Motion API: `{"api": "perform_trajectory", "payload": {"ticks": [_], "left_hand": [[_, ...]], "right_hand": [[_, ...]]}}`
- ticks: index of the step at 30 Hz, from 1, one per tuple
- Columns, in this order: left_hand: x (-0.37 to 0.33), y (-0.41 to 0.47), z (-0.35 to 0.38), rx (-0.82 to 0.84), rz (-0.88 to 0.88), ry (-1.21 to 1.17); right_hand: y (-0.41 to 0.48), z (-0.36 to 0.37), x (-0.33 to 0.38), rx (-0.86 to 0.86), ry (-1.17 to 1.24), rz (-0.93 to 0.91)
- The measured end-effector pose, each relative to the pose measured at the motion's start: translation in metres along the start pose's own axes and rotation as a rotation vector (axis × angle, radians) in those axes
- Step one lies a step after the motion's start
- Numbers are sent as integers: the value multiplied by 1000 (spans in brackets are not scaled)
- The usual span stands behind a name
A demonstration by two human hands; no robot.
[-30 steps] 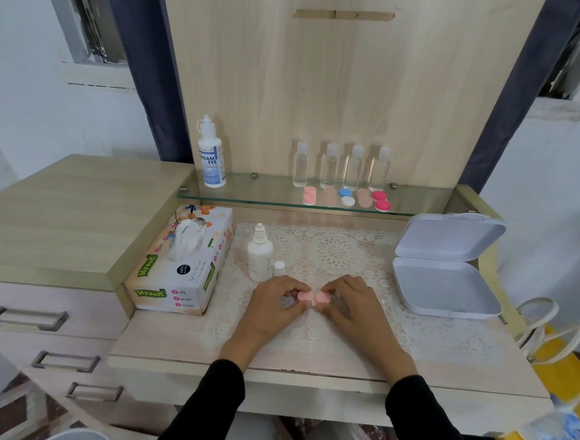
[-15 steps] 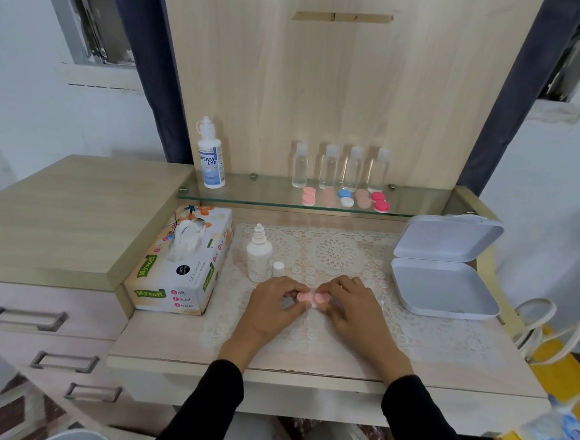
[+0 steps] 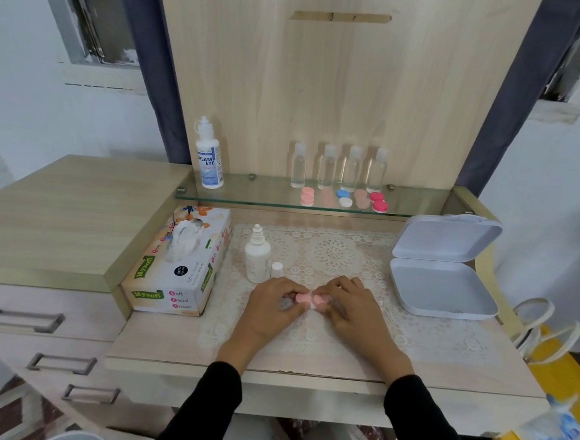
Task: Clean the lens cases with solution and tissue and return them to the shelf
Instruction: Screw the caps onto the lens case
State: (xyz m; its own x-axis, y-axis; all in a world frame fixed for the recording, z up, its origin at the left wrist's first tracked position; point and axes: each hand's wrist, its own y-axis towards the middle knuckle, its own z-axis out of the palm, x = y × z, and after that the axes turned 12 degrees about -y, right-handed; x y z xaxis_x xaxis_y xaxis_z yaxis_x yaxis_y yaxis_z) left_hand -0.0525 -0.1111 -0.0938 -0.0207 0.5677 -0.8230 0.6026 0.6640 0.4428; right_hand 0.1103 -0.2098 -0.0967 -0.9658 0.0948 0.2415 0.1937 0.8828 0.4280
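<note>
A pink lens case (image 3: 305, 298) lies on the lace mat between my two hands. My left hand (image 3: 272, 308) pinches its left cap and my right hand (image 3: 351, 310) pinches its right cap. A bit of white tissue (image 3: 313, 305) shows under the case. A small white solution bottle (image 3: 258, 255) stands uncapped just left of my hands, its cap (image 3: 277, 269) beside it. The Mysoft tissue box (image 3: 179, 263) lies at the left. On the glass shelf (image 3: 269, 199) sit several other lens cases, pink (image 3: 307, 196), blue and white (image 3: 343, 197), and red (image 3: 379, 202).
A tall Dream Eye bottle (image 3: 210, 156) and several clear small bottles (image 3: 340, 168) stand on the shelf. An open white box (image 3: 442, 275) lies at the right of the mat. Drawers sit at the lower left, a bag with handles (image 3: 541, 330) at the right edge.
Both hands stay on the pink case with only small finger shifts. Nothing else has moved.
</note>
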Motion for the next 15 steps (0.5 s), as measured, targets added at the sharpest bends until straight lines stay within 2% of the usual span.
{"api": "perform_trajectory", "payload": {"ticks": [15], "left_hand": [[0,0,0,-2,-1,3]], "right_hand": [[2,4,12,-31,-107,83]]}}
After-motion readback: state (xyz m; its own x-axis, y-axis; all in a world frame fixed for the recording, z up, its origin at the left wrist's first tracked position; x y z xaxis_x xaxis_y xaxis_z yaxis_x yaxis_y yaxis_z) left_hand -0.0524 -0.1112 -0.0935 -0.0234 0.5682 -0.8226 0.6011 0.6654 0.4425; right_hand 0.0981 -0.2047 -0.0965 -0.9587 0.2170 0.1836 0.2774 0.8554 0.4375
